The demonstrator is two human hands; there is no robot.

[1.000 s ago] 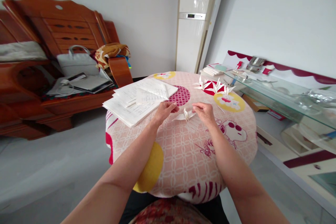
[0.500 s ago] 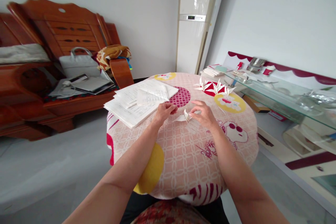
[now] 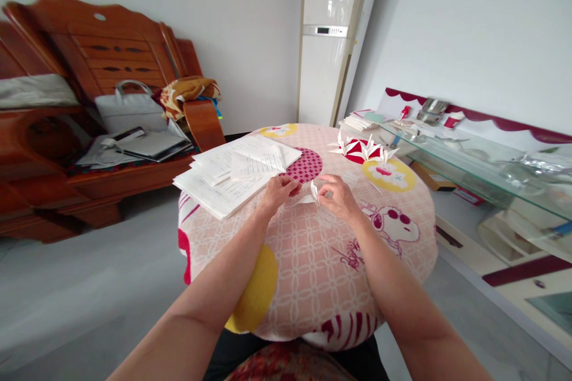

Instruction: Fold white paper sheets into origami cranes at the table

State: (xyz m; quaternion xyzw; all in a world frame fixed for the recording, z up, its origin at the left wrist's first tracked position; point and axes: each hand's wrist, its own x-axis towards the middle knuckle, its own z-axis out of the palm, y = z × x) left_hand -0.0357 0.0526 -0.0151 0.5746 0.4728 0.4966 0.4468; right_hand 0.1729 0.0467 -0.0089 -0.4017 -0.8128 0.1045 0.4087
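Note:
A white folded paper crane (image 3: 314, 191) is held above the table, its one wing pointing left. My right hand (image 3: 338, 197) pinches the crane's right side between thumb and fingers. Close to the wing's left tip, my left hand (image 3: 280, 191) has its fingers curled and pressed together; whether they hold the wing I cannot tell. Several finished paper cranes (image 3: 367, 147) stand in a row on the red patch of the tablecloth beyond my right hand. Left of my hands lies a stack of handwritten sheets (image 3: 223, 187), with smaller paper pieces (image 3: 254, 162) on top.
The round table wears a patterned pink cloth (image 3: 308, 274). At right stands a glass-topped cabinet (image 3: 482, 172) with a paper cup (image 3: 453, 119) and other items. A wooden sofa (image 3: 102, 41) holding a bag (image 3: 129, 108) is at left; a tall white appliance (image 3: 322, 77) stands behind.
My right hand has drawn slightly left with the crane, closer to my left hand, and the crane looks turned more edge-on. The whole view has shifted a little.

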